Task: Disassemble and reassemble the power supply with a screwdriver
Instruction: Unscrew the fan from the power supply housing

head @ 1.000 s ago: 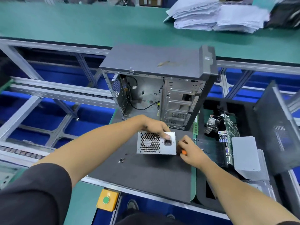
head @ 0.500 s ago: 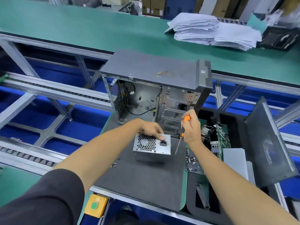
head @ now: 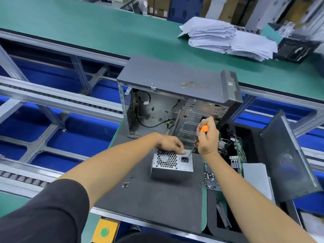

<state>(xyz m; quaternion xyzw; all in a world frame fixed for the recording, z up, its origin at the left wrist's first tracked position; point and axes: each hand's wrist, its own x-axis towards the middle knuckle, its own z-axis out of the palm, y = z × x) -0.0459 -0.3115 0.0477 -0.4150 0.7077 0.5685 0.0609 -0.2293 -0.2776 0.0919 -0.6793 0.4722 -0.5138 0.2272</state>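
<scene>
The grey metal power supply point(head: 171, 163) stands on the dark mat point(head: 154, 199), its honeycomb fan grille and black power socket facing me. My left hand point(head: 171, 143) grips its top rear edge, fingers curled over it. My right hand point(head: 207, 137) holds the orange-handled screwdriver point(head: 200, 133) upright, with the shaft slanting down and its tip at the unit's top right corner above the socket. Loose screws point(head: 125, 185) lie on the mat to the left of the unit.
An open grey computer case point(head: 177, 95) stands just behind the power supply. To the right a black foam tray point(head: 249, 135) holds a circuit board point(head: 211, 179), a motherboard and a grey metal box point(head: 256, 178); a dark side panel point(head: 287, 155) leans there. A yellow button box point(head: 105, 231) sits at the near edge.
My right hand lifted the screwdriver from beside the power supply and set its tip at the unit's top right corner. My left hand stayed on the unit's top.
</scene>
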